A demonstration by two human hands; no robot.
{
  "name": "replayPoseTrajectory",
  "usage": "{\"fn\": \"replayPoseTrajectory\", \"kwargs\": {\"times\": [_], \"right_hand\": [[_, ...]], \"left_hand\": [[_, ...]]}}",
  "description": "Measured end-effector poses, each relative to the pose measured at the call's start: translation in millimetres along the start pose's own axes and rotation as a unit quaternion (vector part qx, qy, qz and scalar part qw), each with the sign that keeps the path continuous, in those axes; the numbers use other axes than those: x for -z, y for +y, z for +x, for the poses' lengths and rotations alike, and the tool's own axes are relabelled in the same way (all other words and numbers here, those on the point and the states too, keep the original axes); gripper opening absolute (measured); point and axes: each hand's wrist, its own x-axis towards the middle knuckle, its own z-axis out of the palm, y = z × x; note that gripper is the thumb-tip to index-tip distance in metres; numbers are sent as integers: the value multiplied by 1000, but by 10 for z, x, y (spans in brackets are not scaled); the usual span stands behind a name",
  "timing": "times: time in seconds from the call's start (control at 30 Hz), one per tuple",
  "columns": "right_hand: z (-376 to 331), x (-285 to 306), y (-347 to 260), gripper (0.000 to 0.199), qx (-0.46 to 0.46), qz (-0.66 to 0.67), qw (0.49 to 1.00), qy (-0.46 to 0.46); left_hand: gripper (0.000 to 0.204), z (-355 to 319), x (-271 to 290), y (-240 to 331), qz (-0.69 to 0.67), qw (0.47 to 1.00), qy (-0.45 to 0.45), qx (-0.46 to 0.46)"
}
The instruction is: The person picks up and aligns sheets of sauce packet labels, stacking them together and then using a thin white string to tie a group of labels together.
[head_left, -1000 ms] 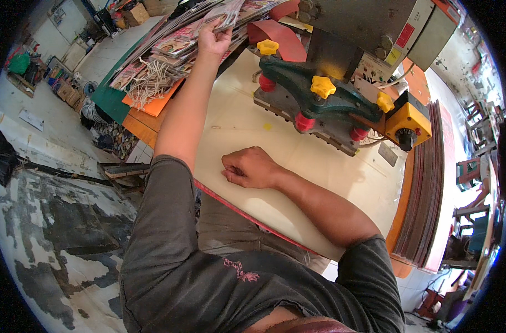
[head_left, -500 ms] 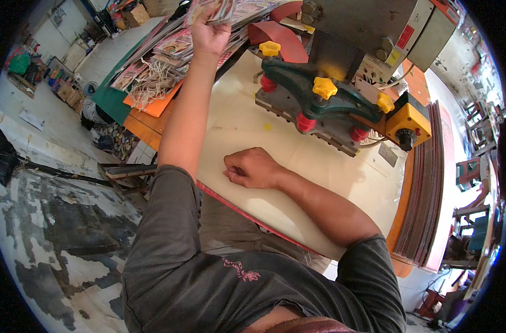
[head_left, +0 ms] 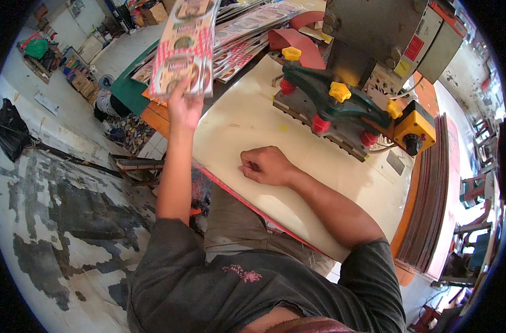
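Note:
My left hand (head_left: pixel 183 108) is raised off the table and grips the lower edge of a printed cardboard sheet (head_left: pixel 185 47), red and white with food pictures, held upright over the table's left side. My right hand (head_left: pixel 267 165) rests as a closed fist on the cream worktable (head_left: pixel 297 200), holding nothing. Behind the lifted sheet lies a stack of similar printed sheets (head_left: pixel 253 33) at the far left of the table.
A grey press machine (head_left: pixel 369 39) with a green clamp, yellow and red knobs (head_left: pixel 336 105) and a yellow switch box (head_left: pixel 414 132) stands at the table's far side. A pile of brown boards (head_left: pixel 430 194) lies along the right edge. Boxes and clutter sit on the floor at left.
My left hand has lifted a printed sheet off the stack and pulled it up and toward me. My right fist has stayed on the table.

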Motion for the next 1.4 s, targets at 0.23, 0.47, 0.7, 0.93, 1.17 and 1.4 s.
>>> {"fn": "replayPoseTrajectory", "kwargs": {"times": [0.23,0.47,0.7,0.93,1.17,1.4], "right_hand": [[2,-33,57,26,4,6,1000,4],[-31,-8,29,26,-5,23,1000,20],[-16,-34,38,24,5,34,999,41],[-26,-88,95,25,34,45,996,73],[-22,-51,61,26,14,43,998,52],[-19,-87,122,28,26,37,997,67]], "left_hand": [[34,-952,563,-86,-2,997,77,-6],[47,-1604,1116,109,0,992,126,-7],[61,-2020,2240,650,12,988,117,-104],[74,-2492,3045,1146,40,976,185,-113],[76,-2724,3478,1162,212,876,413,-128],[73,-2793,3404,1252,32,986,142,-80]]}}
